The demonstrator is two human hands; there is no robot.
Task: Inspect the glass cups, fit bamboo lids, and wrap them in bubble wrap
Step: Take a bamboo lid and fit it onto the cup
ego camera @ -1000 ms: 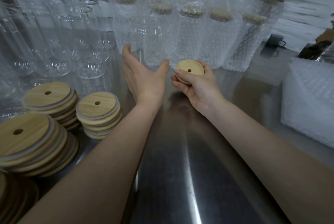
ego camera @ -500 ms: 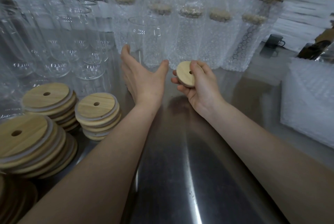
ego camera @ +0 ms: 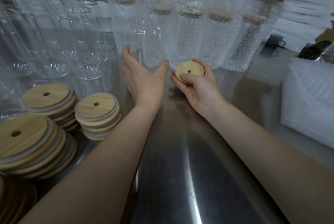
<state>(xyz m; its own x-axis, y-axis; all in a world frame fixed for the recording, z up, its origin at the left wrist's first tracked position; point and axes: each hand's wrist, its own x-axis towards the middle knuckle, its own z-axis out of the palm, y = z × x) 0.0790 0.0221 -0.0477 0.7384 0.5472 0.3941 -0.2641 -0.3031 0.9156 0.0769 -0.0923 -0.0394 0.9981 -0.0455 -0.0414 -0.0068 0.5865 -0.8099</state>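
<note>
My right hand (ego camera: 197, 86) grips a round bamboo lid (ego camera: 188, 71) with a small centre hole, thumb on its near edge, face up. My left hand (ego camera: 142, 73) stretches out beside it, fingers straight and thumb spread, holding nothing. Just beyond its fingers stands a bare glass cup (ego camera: 144, 39) without a lid. Behind that cup runs a row of lidded cups in bubble wrap (ego camera: 191, 37). Several bare glass cups (ego camera: 59, 43) crowd the back left.
Stacks of bamboo lids (ego camera: 97, 113) sit on the steel table (ego camera: 180, 178) at the left. A pile of bubble wrap sheets (ego camera: 310, 101) lies at the right, with a dark mug (ego camera: 275, 41) behind it. Cardboard boxes and white stacks line the back.
My right hand has turned the lid from tilted on edge back to flat, face up. My left hand has stayed stretched out toward the bare cup.
</note>
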